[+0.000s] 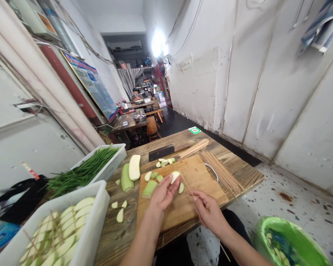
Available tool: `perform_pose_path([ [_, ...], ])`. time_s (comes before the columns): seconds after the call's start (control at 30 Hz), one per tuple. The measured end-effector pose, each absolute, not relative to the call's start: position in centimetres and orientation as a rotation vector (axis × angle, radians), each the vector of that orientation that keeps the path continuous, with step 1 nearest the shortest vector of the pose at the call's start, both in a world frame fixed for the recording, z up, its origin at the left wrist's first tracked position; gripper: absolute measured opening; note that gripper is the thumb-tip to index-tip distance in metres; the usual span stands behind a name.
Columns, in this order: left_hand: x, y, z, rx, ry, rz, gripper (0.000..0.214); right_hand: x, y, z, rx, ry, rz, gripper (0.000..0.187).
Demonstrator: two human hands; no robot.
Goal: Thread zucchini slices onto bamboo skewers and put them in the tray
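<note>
My left hand [163, 194] is pinched on a pale green zucchini slice [174, 176] above the wooden cutting board [202, 177]. My right hand [207, 208] grips a thin bamboo skewer [186, 184] whose tip points up toward the slice. More zucchini slices [150, 188] lie stacked on the board's left side, and small pieces [165, 162] sit near its far edge. Two halved zucchini [130, 170] rest on the table to the left of the board.
A white tray of skewered slices [59, 231] sits front left, and a tray of green chives [83, 171] behind it. Loose skewers [220, 170] and a cleaver [161, 152] lie beyond the board. A green-lined bin [287, 242] stands on the floor to the right. A person sits far down the room.
</note>
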State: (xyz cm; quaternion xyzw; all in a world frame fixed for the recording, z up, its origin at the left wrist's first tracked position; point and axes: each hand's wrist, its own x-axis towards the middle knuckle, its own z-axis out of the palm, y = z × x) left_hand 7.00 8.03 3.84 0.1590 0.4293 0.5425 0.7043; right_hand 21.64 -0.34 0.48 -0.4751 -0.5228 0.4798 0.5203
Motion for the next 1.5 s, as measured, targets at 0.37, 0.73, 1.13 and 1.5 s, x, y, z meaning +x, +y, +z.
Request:
perform_pose_path([
  [0.37,7.0,7.9,5.0,0.264,1.012,1.204,0.009,22.2,-2.6,1.9,-1.217,-1.548,0.949,0.038],
  [0.73,6.9,7.8,4.7,0.346,1.040,1.209,0.010,22.1,-2.5,1.8,-1.179,-1.533,0.973,0.037],
  [1.13,6.8,7.7,4.7,0.513,1.059,1.192,0.009,22.2,-2.4,1.8,-1.182,-1.514,0.999,0.036],
  [1.5,7.6,8.2,4.8,0.560,1.088,1.195,0.006,21.4,-2.4,0.9,-1.157,-1.467,1.004,0.035],
])
